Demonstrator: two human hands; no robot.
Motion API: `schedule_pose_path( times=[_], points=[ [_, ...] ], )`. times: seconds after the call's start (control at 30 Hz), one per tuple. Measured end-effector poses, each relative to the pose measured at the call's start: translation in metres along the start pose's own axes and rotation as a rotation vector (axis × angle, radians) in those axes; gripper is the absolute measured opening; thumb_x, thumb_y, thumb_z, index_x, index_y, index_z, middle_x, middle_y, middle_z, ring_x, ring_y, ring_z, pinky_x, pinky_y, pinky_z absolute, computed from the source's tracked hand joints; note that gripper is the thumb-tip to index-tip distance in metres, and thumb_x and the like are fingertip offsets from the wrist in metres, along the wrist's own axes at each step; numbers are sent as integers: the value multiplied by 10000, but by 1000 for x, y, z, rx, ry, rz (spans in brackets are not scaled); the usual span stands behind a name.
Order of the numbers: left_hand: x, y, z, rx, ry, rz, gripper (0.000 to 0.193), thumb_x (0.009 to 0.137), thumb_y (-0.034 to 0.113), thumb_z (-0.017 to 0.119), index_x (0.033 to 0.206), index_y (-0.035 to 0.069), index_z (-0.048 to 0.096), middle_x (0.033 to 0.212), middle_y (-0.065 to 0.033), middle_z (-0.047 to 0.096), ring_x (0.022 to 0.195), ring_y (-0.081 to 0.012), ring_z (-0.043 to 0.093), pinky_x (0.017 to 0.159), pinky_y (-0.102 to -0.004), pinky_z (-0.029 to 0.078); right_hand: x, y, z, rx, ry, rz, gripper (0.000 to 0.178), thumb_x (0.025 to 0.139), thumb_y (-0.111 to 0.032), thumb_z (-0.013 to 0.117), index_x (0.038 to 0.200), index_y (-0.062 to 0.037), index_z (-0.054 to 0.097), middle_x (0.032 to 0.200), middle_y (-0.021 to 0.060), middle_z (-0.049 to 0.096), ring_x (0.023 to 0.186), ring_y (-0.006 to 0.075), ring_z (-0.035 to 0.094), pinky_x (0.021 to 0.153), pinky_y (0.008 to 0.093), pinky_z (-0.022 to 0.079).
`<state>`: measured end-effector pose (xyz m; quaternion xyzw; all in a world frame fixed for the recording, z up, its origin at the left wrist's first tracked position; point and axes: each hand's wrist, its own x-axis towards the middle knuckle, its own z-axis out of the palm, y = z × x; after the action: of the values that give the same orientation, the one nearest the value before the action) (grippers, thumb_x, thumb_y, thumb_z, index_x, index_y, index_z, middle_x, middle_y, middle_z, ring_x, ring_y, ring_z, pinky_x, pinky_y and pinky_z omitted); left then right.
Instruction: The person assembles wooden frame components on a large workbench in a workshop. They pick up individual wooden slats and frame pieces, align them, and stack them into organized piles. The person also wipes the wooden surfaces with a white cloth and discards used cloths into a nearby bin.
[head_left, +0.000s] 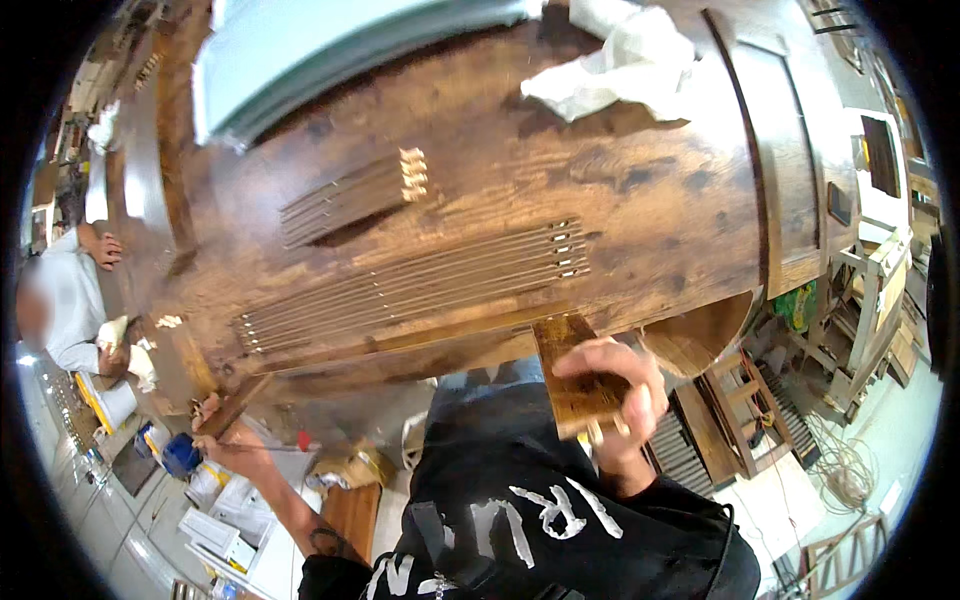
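Note:
My right hand grips a short brown wooden board by its side, the thumb and fingers curled over it. Pale dowel pegs stick out of the board's lower end. Out to the left, my left hand is closed round the near end of a narrow dark wooden piece beside the tabletop's front edge. On the brown wood-grain tabletop, several long slats lie side by side. Behind them sits a shorter group of slats with pale pegs at the right end.
A pale blue padded piece and crumpled white wrapping lie at the back. Another person works at the far left. A dark framed panel stands at the right. Wooden frames and a coiled cable sit low right.

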<state>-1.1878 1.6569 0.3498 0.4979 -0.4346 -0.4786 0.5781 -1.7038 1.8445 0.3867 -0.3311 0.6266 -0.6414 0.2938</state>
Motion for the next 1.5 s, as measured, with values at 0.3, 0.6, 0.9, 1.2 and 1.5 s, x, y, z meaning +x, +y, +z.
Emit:
schedule_pose_path(
  times=[0.3,0.6,0.9,1.2,1.5],
  points=[
    [-13,17,2,256,-23,-18,610,915,485,573,1355,73,486,1424,-158,481,1349,-299,414,1167,-456,268,6,27,-3,46,-58,-150,514,1030,-450,325,969,-9,581,701,146,642,595,238,644,731,406,517],
    [-9,9,24,524,48,-51,542,926,434,566,1324,73,500,1389,-154,507,1324,-279,438,1153,-439,294,12,30,-10,76,-118,-99,166,954,-142,506,940,6,582,806,177,672,630,273,655,738,408,542],
    [-2,8,18,527,92,3,475,937,383,559,1294,73,514,1354,-150,534,1299,-259,462,1139,-422,319,-4,32,-12,96,-87,-164,538,992,-513,392,958,-12,584,789,180,684,764,318,651,775,430,516],
    [1,5,30,73,165,7,397,893,345,613,1186,125,458,1207,-80,551,1198,-216,470,1063,-422,360,-17,27,20,-119,339,-160,656,985,-578,345,1147,28,538,1110,166,592,1077,260,554,969,389,410],
    [10,-12,35,96,130,153,367,876,242,633,1156,85,456,1100,-58,534,1086,-174,491,1059,-369,318,-30,-5,60,-147,485,-38,560,841,-272,736,1227,-26,413,1054,89,509,983,185,503,896,343,432]
  ],
)
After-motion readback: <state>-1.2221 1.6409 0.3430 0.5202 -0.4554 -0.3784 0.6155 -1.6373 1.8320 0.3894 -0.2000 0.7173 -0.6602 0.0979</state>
